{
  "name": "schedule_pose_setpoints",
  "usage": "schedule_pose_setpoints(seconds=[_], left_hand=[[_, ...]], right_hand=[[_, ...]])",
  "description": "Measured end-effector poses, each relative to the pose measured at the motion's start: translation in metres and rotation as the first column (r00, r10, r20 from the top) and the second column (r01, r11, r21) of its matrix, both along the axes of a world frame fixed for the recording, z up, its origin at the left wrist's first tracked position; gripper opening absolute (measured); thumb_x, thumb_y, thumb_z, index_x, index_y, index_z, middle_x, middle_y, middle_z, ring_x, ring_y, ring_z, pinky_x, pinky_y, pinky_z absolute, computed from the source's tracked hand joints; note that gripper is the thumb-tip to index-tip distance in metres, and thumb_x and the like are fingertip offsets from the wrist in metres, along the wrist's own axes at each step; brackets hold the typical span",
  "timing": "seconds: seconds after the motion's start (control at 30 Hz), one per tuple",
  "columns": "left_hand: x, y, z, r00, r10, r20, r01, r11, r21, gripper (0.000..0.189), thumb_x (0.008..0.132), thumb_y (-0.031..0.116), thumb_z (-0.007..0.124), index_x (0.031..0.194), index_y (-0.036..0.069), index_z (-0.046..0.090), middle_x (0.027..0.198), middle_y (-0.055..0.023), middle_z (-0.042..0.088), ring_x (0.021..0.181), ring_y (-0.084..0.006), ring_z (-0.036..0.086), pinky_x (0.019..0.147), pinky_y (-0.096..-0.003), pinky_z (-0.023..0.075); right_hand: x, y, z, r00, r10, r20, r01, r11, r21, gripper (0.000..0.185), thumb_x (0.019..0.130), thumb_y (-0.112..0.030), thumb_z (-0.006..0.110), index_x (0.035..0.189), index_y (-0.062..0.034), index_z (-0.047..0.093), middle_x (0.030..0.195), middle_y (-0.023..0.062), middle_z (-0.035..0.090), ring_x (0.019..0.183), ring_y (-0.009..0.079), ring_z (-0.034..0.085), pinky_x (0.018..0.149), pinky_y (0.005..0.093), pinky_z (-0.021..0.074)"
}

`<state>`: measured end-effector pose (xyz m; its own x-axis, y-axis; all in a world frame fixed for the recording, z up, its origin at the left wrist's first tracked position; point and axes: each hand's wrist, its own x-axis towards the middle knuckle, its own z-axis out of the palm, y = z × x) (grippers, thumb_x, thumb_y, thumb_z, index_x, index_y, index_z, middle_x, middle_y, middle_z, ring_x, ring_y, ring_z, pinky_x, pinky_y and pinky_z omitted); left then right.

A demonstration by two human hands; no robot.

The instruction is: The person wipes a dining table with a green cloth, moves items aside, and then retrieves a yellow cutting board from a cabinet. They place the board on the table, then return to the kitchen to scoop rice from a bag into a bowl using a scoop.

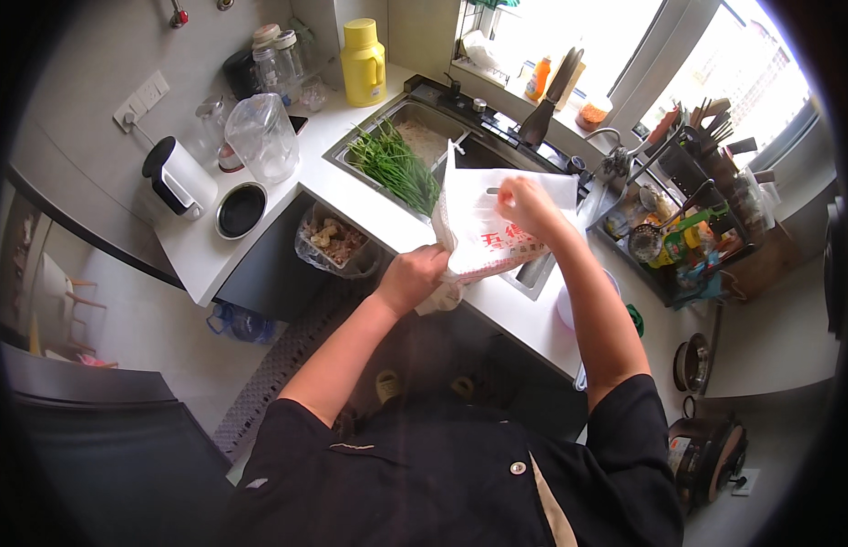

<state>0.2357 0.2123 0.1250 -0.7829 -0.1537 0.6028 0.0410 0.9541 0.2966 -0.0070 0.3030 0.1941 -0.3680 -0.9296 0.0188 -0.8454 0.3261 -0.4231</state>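
Note:
A white woven sack [506, 236] with red print is held up in front of me over the counter, beside the sink [430, 130]. Its lower left edge is gripped by my left hand [415, 275]. My right hand [530, 208] is at the upper face of the sack, near a small slot, with its fingers curled; whether it pinches the sack cannot be told. Long green leafy stalks [393, 164] lie in the left sink basin, next to pale thin material [420, 140] in a strainer or shallow water. The sack hides part of the counter and the sink.
A waste bin [338, 243] with a liner is below the counter edge. At the left stand a yellow thermos [363, 63], a clear plastic jug [263, 137], glass jars [277, 65] and a white kettle-like appliance [180, 176]. A crowded rack [677, 232] of utensils and bottles is at right.

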Motion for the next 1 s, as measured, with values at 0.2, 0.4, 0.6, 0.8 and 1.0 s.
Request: schedule_pose_setpoints(seconds=[0.2, 0.4, 0.6, 0.8, 1.0], left_hand=[[0.002, 0.005, -0.002, 0.995, -0.068, -0.074, 0.063, 0.996, -0.066, 0.014, 0.071, 0.007, 0.063, 0.077, 0.008, 0.051, 0.075, -0.0066, 0.058, 0.069, -0.0241, 0.064, 0.059, -0.0335, 0.0541], [0.009, 0.010, -0.003, 1.000, 0.007, 0.005, -0.007, 1.000, 0.026, 0.014, 0.071, 0.008, 0.063, 0.077, 0.008, 0.051, 0.075, -0.0063, 0.057, 0.070, -0.0240, 0.063, 0.059, -0.0330, 0.0537], [0.010, 0.002, -0.001, 0.995, 0.081, 0.051, -0.086, 0.991, 0.102, 0.027, 0.071, 0.014, 0.071, 0.088, 0.009, 0.050, 0.084, -0.0064, 0.057, 0.080, -0.0251, 0.061, 0.064, -0.0354, 0.0531], [0.014, -0.003, 0.006, 0.966, 0.238, 0.102, -0.244, 0.969, 0.044, 0.046, 0.066, 0.023, 0.078, 0.099, 0.011, 0.048, 0.094, -0.0064, 0.053, 0.091, -0.0277, 0.055, 0.078, -0.0398, 0.0476], [0.033, -0.008, 0.011, 0.961, 0.258, -0.103, -0.234, 0.952, 0.196, 0.077, 0.064, 0.037, 0.081, 0.125, 0.008, 0.044, 0.120, -0.0136, 0.048, 0.110, -0.0340, 0.048, 0.093, -0.0448, 0.0404]], right_hand=[[0.001, -0.037, 0.007, 0.986, 0.036, -0.161, -0.053, 0.993, -0.107, 0.087, 0.068, -0.031, 0.077, 0.141, -0.0072, 0.035, 0.128, 0.0176, 0.052, 0.126, 0.0346, 0.041, 0.109, 0.0442, 0.0276], [0.010, -0.039, 0.048, 0.995, 0.009, -0.103, -0.010, 1.000, -0.007, 0.032, 0.074, -0.021, 0.067, 0.099, -0.0026, 0.062, 0.088, 0.0178, 0.066, 0.081, 0.0316, 0.065, 0.075, 0.0382, 0.0500], [0.016, -0.022, 0.106, 0.994, -0.009, -0.113, -0.006, 0.992, -0.129, 0.022, 0.084, -0.017, 0.064, 0.098, -0.0020, 0.058, 0.088, 0.0130, 0.063, 0.083, 0.0253, 0.060, 0.078, 0.0356, 0.0465], [0.038, -0.013, 0.146, 0.974, 0.013, -0.225, -0.072, 0.963, -0.259, 0.018, 0.086, -0.014, 0.064, 0.099, -0.0022, 0.059, 0.094, 0.0113, 0.062, 0.087, 0.0243, 0.059, 0.080, 0.0348, 0.0460], [0.055, -0.005, 0.177, 0.966, 0.045, -0.254, -0.124, 0.944, -0.306, 0.018, 0.087, -0.011, 0.063, 0.101, -0.0010, 0.058, 0.093, 0.0109, 0.061, 0.085, 0.0245, 0.059, 0.077, 0.0340, 0.0461]])
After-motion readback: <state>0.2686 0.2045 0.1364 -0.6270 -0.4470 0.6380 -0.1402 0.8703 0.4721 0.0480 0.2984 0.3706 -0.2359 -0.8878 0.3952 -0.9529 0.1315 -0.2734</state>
